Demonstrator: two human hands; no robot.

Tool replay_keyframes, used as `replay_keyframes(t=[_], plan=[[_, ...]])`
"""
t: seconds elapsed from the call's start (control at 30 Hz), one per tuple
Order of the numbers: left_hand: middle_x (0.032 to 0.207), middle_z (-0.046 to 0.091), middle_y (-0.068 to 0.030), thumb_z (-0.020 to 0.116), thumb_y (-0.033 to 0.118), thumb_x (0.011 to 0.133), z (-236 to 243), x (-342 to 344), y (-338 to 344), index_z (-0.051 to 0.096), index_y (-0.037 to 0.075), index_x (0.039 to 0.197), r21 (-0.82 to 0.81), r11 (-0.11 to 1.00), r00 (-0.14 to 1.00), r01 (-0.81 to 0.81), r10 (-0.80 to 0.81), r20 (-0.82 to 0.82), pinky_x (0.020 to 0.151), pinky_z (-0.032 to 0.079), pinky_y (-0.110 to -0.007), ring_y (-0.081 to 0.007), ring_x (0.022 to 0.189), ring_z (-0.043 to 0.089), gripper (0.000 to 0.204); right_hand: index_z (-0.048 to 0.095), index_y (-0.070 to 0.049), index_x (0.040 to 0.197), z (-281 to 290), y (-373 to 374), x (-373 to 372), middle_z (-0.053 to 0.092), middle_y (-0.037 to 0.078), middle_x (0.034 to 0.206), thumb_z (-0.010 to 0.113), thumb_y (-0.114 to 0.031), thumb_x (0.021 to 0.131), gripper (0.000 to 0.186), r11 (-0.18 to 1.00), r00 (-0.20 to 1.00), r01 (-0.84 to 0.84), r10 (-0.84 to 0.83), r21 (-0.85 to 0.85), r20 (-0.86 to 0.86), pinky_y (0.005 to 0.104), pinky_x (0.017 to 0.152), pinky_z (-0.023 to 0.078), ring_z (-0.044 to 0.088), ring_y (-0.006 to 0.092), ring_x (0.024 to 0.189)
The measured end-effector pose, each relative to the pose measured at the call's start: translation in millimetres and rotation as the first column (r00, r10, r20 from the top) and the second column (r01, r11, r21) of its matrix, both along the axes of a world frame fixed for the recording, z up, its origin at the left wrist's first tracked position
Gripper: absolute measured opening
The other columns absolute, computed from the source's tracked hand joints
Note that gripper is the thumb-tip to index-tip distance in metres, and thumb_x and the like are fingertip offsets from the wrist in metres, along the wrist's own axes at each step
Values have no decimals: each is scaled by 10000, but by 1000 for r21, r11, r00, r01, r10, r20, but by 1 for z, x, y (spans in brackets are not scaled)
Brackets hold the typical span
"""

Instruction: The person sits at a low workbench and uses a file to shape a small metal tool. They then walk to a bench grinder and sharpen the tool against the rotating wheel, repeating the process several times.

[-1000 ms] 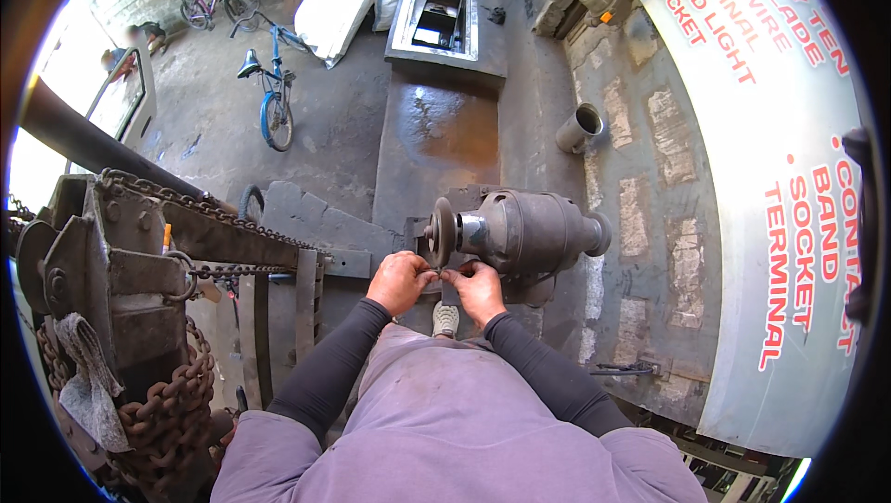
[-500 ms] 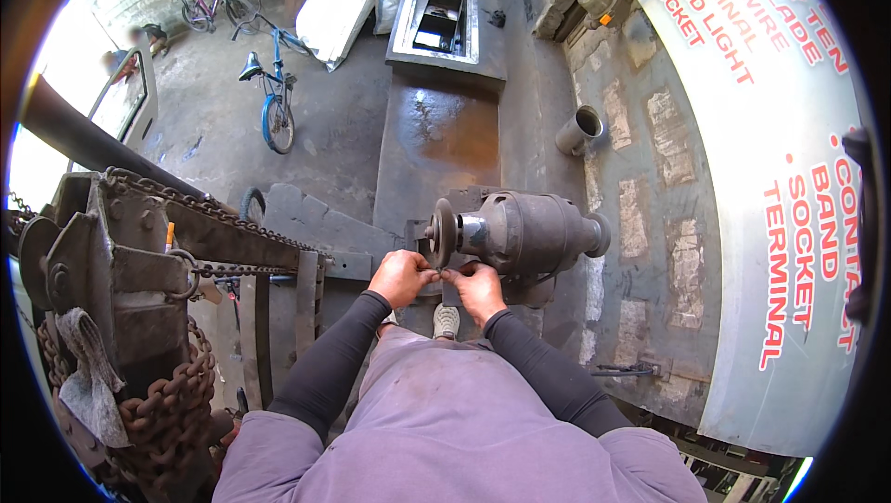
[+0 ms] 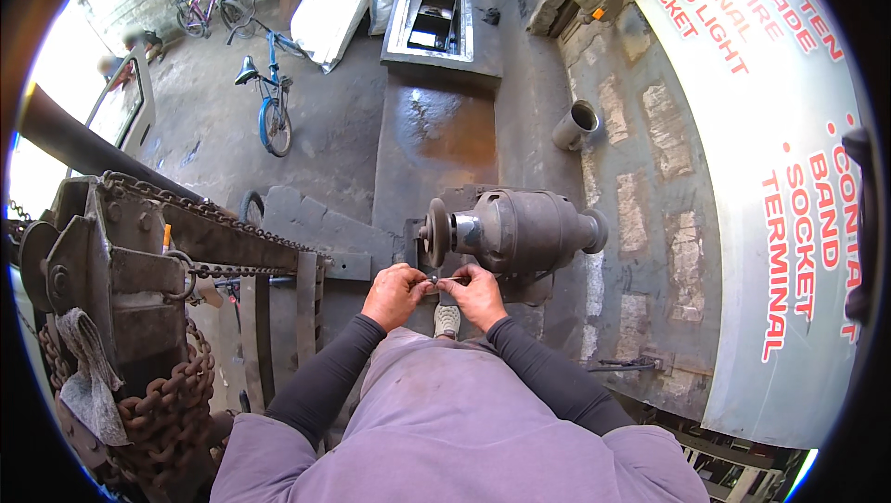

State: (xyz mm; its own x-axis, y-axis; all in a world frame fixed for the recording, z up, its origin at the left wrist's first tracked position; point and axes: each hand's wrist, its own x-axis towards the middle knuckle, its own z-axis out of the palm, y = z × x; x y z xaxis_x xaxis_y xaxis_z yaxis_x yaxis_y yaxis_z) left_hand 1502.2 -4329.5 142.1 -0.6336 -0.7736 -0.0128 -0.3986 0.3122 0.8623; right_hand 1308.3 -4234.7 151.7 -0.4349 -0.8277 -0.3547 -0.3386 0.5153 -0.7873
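In the head view, your left hand [image 3: 393,297] and right hand [image 3: 478,297] pinch a small thin piece [image 3: 434,278] between narrowed fingers, which partly hide it; its shape is unclear. Just ahead of those fingers stands the grinder's wheel [image 3: 436,233].

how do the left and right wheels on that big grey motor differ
The left wheel looks taller in this view than the right wheel. Bright metal shows between the left wheel and the motor; none shows beside the right wheel. The left wheel is nearer the left hand and right hand than the right wheel. Both are round, dull-coloured and at the motor's ends.
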Motion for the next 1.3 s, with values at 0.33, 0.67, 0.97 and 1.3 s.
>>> replay_keyframes(t=[0.33, 0.67, 0.97, 1.3], plan=[[919, 745, -153, 841, 187, 926, -2, -11, -14, 819, -5, 992, -10, 1000, 997, 15, -14, 72, 859, 573, -461, -362, 935, 726, 203, 767, 59, 1013, -11, -7, 2, 802, 115, 910, 905, -198, 907, 310, 995, 993, 98, -98, 8, 63, 335, 771, 575, 718, 156, 823], [935, 756, -173, 834, 207, 932, -3, -13, -19, 822, 2, 983, -46, 998, 995, 38, -34, 92, 891, 572, -472, -381, 972, 731, 211, 773, 66, 1020, -22, -8, -1, 816, 176, 941, 929, -273, 874, 401, 991, 990, 131, -132, 18, 54, 366, 794, 590, 764, 223, 852], [990, 775, -172, 821, 214, 946, 1, -18, -25, 824, -3, 984, 119, 992, 988, 31, -49, 149, 942, 562, -472, -383, 1033, 728, 220, 773, 59, 1007, -17, -11, -2, 797, 128, 914, 926, -269, 890, 380, 992, 991, 123, -124, 21, 50, 357, 784, 573, 709, 183, 827], [856, 688, -116, 855, 192, 897, -4, -2, 0, 799, 39, 952, -233, 972, 1000, 10, -11, -1, 856, 556, -461, -338, 909, 696, 173, 773, 38, 1000, 3, 2, 2, 779, 83, 881, 938, -240, 898, 339, 999, 990, 52, -52, 7, 134, 325, 750, 566, 679, 131, 808]])
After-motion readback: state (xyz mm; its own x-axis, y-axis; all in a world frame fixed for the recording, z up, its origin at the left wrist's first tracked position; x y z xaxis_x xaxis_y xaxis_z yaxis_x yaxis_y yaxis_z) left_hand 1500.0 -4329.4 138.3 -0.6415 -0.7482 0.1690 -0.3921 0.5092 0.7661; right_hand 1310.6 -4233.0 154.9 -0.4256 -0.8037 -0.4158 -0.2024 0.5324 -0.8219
